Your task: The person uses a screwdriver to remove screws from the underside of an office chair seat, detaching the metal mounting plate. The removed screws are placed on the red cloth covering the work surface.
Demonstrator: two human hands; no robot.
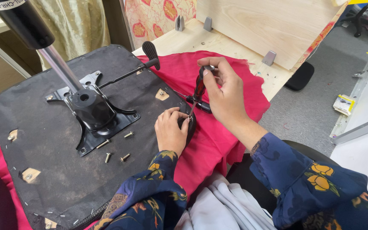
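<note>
At the right edge of an upturned office chair seat (56,140), the person's right hand (224,96) closes its fingers around a screwdriver (199,87) while the left hand (170,132) pinches its tip steady, seemingly mid-screwing; next, firm straight turning.

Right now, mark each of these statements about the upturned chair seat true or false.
1. The right hand grips a screwdriver. True.
2. The left hand rests at the seat's edge, by the screwdriver tip. True.
3. The seat lies on blue cloth. False: the cloth is red.
4. No loose screws lie on the seat. False: several lie beside the metal bracket.
</note>
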